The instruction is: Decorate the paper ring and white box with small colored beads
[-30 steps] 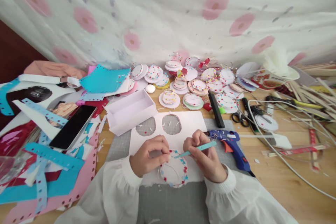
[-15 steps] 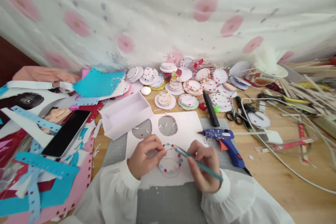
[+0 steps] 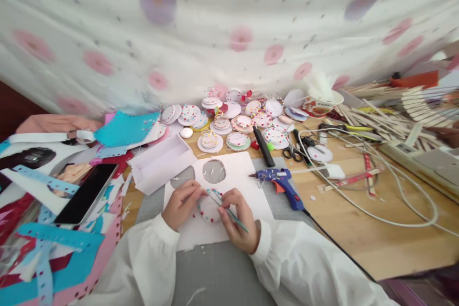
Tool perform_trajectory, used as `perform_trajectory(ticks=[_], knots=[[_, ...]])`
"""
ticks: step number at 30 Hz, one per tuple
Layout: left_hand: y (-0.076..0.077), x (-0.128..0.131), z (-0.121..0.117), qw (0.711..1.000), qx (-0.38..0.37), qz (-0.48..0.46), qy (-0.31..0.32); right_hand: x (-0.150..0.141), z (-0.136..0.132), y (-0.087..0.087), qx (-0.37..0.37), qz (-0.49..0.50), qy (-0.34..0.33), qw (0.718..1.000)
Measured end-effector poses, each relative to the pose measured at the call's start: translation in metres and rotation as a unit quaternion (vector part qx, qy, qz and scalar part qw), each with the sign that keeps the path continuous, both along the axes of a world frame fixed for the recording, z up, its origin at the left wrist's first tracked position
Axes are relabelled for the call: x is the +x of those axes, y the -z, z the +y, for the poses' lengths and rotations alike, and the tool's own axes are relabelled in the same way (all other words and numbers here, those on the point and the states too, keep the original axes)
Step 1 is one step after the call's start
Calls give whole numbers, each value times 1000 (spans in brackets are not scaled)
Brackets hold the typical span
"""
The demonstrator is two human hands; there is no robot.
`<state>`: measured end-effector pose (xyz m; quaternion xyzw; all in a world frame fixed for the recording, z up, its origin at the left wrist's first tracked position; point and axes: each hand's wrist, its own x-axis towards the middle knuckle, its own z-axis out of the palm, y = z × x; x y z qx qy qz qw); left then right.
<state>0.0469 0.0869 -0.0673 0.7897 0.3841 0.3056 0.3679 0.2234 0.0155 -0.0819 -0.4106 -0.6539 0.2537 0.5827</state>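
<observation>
My left hand is pinched at the left edge of a small ring of red and blue beads, which lies on a white sheet. Whether the fingers grip the ring or another tiny piece is too small to see. Held like a pen, teal tweezers are in my right hand. Their tips point up and left, over the ring's far edge. Part of the ring is hidden by my right fingers. Round holes are cut in the sheet beyond it.
A blue glue gun lies right of the sheet, its black cord trailing. A white open box, a phone and paper scraps are on the left. Several beaded discs line the back. Scissors and a white cable lie on the right.
The view has shifted to the right and up. My right hand has moved closer to my left, bringing the tweezers' tips over the far edge of the bead ring.
</observation>
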Motion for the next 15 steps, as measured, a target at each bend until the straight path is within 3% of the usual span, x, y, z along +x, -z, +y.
perform_trajectory(ticks=[4,8,12,15], knots=[[-22,-28,-4,992,90,19,-82,26,-10,-14,2,40,110,993],[-39,-61,-11,975,166,43,-139,77,-32,-16,26,-2,252,967],[-28,-68,-23,976,162,74,-122,124,-51,3,-49,-150,318,935],[-14,-54,-33,984,148,80,-64,134,-53,12,-46,-191,321,927]])
